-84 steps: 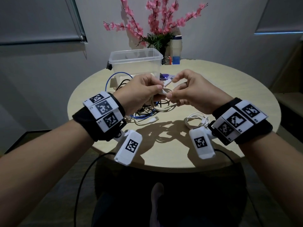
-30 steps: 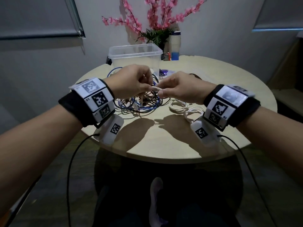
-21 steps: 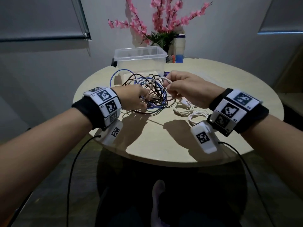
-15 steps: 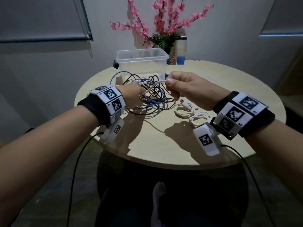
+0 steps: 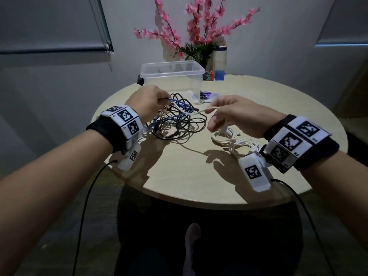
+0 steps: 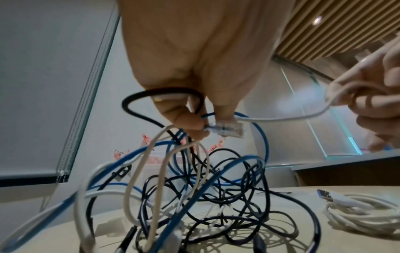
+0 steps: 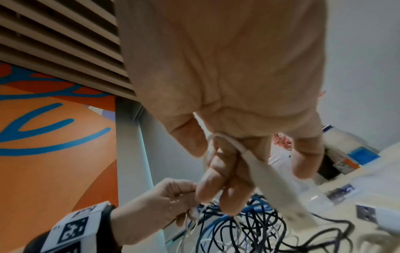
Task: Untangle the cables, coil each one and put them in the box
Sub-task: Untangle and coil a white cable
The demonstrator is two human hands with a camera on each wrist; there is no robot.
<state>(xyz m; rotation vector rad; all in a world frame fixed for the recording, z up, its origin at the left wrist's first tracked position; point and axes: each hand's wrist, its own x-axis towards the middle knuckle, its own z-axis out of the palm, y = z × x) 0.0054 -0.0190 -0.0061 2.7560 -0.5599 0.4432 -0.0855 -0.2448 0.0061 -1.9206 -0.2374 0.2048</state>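
Note:
A tangle of black, blue and white cables (image 5: 175,124) lies on the round table (image 5: 189,176). My left hand (image 5: 165,99) pinches the blue cable just behind its clear plug (image 6: 227,128), and a black loop hangs over its fingers. My right hand (image 5: 211,110) grips the end of a white cable (image 5: 199,112) that runs back into the tangle; its long white end (image 7: 277,184) lies across my fingers. The clear plastic box (image 5: 173,76) stands open behind the tangle.
Two coiled white cables (image 5: 225,136) (image 5: 245,146) lie on the table under my right wrist. Behind the box stand a vase of pink flowers (image 5: 199,36) and a bottle (image 5: 219,64). A small blue card (image 5: 207,95) lies by the box.
The white coil that both hands held now lies on the table beside the first one. My left hand has taken the blue cable and lifted it; my right hand has drawn a white cable rightward.

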